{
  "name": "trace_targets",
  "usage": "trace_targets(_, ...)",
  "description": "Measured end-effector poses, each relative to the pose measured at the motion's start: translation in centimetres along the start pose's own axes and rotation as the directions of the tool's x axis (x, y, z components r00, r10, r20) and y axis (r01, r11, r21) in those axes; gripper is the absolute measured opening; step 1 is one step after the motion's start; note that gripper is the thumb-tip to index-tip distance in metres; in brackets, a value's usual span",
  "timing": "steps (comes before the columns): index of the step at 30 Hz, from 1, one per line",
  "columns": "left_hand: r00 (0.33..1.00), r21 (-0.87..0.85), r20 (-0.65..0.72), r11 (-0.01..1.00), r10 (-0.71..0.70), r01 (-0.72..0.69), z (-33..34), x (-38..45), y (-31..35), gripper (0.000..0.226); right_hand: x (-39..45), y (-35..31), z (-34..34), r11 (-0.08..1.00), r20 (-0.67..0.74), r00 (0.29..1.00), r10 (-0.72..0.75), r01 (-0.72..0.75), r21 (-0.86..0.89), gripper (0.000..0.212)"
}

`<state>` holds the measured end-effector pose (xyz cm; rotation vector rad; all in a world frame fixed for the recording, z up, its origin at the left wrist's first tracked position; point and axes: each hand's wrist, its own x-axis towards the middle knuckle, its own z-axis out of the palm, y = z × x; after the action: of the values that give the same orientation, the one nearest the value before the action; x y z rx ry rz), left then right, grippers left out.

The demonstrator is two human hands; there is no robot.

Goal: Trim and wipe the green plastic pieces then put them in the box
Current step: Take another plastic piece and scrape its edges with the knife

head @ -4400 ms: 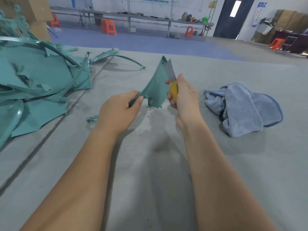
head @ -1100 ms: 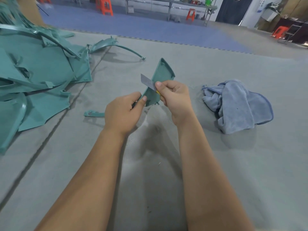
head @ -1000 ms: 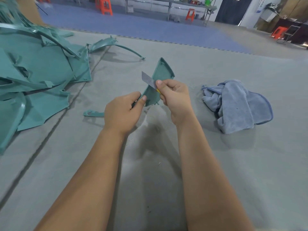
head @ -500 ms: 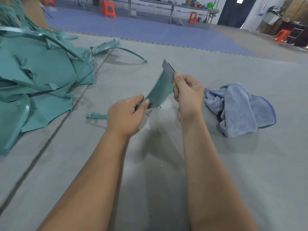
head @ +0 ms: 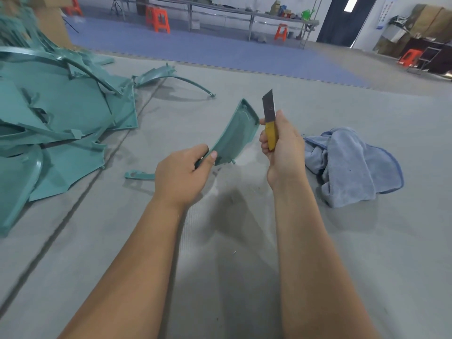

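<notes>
The left hand [head: 182,178] pinches the near, narrow end of a curved green plastic piece [head: 234,135], thumb pressed on its upper face and the other fingers curled beneath it, so the piece rises away from the grip and tilts up toward its wider, rounded far end, held clear of the grey mat [head: 244,277]. Just to the right of that far end, the right hand [head: 283,152] is wrapped round the yellow handle of a knife [head: 270,121], fingers folded tight on the handle and thumb lying along its side; the dark blade stands nearly upright above the fist, close beside the piece's right edge, though whether steel touches plastic cannot be told. Right of the knife hand, near but apart from it, a crumpled blue cloth [head: 352,167] lies on the mat. Left of the pinching hand, just beside its knuckles, a small green offcut [head: 138,174] rests flat on the mat. Farther left and beyond sits a heap of green plastic pieces [head: 56,113], overlapping one another, with one long curved strip [head: 176,78] reaching out from the heap toward the far side of the held piece.
</notes>
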<state>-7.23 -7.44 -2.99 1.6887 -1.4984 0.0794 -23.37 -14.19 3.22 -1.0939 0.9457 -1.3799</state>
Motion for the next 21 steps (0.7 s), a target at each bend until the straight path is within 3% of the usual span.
trace_targets(5, 1.0, -0.004, -0.006, 1.0, -0.001, 0.001, 0.1, 0.0, 0.0, 0.038, 0.4, -0.8, 0.8, 0.998, 0.027, 0.999, -0.027, 0.028, -0.052, 0.02)
trace_targets(10, 1.0, 0.004, -0.005, 1.0, 0.004, -0.004, 0.1, 0.0, -0.2, 0.036, 0.8, -1.1, 1.2, 0.929, 0.073, 0.97, -0.233, 0.244, -0.276, 0.021)
trace_targets(15, 1.0, -0.013, -0.001, 1.0, -0.001, 0.001, 0.0, -0.1, -0.1, 0.036, 1.1, -1.0, 1.4, 0.905, 0.168, 0.937, -0.305, 0.34, -0.255, 0.023)
trace_targets(21, 0.999, -0.015, 0.008, 0.999, 0.034, -0.034, 0.0, -0.2, -0.1, 0.038, 1.3, -0.3, 1.6, 0.913, 0.171, 0.943, -0.287, 0.323, -0.248, 0.023)
